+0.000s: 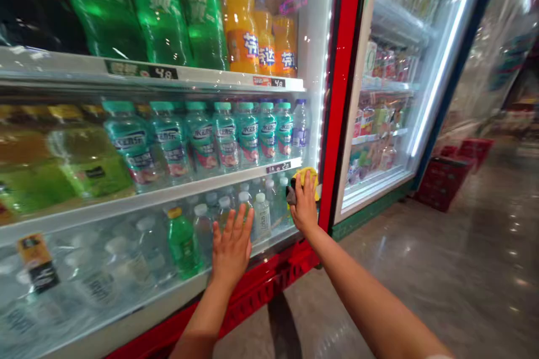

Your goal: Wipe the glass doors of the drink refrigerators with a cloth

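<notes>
My right hand (305, 202) presses a yellow and grey cloth (310, 176) against the glass door, close to the fridge's red frame (343, 67). Its fingers lie over the cloth, and part of the cloth is hidden beneath them. My left hand (231, 247) rests flat on the same glass, lower and to the left, fingers stretched and holding nothing. Behind the glass, rows of turquoise-capped bottles (248, 134) stand on a shelf above my hands. Clear water bottles (262, 216) and a green bottle (183, 241) are on the bottom level.
Green soda bottles (160, 11) and orange soda bottles (242, 22) fill the upper shelf. A second lit fridge (379, 123) stands to the right. Red baskets (444, 182) sit on the shiny floor (404, 275) beyond it. A red base grille (261, 291) runs below the glass.
</notes>
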A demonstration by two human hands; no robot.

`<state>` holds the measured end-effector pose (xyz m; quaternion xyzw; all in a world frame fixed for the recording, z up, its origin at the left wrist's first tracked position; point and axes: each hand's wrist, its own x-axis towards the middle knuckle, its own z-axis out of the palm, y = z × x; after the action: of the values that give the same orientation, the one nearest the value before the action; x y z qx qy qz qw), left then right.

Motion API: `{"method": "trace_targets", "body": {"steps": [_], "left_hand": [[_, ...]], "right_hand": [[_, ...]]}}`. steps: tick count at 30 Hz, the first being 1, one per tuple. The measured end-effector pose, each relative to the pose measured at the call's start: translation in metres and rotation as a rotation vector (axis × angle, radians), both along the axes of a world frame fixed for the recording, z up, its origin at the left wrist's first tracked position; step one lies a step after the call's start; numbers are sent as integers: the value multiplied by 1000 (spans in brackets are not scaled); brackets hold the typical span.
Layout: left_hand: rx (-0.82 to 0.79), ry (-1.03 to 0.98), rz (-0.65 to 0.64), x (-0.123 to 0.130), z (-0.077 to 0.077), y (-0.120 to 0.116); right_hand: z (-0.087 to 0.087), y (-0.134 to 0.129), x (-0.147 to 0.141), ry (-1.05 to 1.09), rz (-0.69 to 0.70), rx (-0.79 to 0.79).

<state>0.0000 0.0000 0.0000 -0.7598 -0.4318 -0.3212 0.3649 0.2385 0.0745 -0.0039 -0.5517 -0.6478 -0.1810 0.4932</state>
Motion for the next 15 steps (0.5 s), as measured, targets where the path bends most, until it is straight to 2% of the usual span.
{"method": "trace_targets", "body": {"steps": [5,7,9,13,15], "left_hand": [[-64,42,-52,0,0,4],[-63,30,-59,0,-1,5],[-65,27,-62,0,-1,6],[-84,52,-74,2,-1,9],[-86,59,-81,3,-1,10]], "right_hand": [[-38,1,22,147,-141,-99],[-46,8,25,210,-146,-100],[-42,19,28,286,-138,-73],[-19,37,39,422,-133,-14],[-22,37,42,447,-99,-7]]}}
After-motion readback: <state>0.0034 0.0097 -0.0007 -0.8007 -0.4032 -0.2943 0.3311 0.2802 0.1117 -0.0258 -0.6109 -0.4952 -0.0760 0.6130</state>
